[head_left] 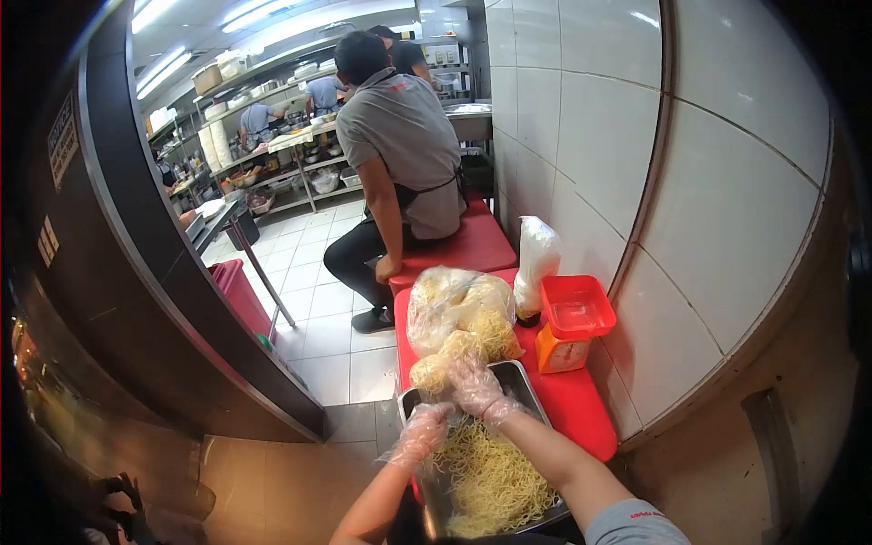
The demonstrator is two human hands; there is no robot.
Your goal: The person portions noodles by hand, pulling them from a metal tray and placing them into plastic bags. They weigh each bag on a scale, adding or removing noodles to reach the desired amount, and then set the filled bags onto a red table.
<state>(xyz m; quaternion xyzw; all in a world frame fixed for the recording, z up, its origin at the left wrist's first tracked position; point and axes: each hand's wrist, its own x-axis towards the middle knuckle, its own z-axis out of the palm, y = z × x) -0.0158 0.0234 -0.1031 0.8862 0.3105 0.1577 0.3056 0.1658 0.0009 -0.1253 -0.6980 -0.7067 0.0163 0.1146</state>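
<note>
Touching stringy noodles (463, 346): right hand (477, 391) | over metal tray (436, 501): left hand (425, 432)

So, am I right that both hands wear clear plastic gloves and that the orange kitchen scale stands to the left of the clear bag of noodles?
Not quite: the head view shows the orange kitchen scale to the right of the clear bag of noodles. The left hand and right hand do wear clear plastic gloves.

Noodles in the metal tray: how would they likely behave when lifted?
The noodles would probably hang floppy, since the thin strands curl and bend. A handful would likely pull neighbors along, as they lie tangled. Some may drop back into the tray, because the pile looks loose.
</note>
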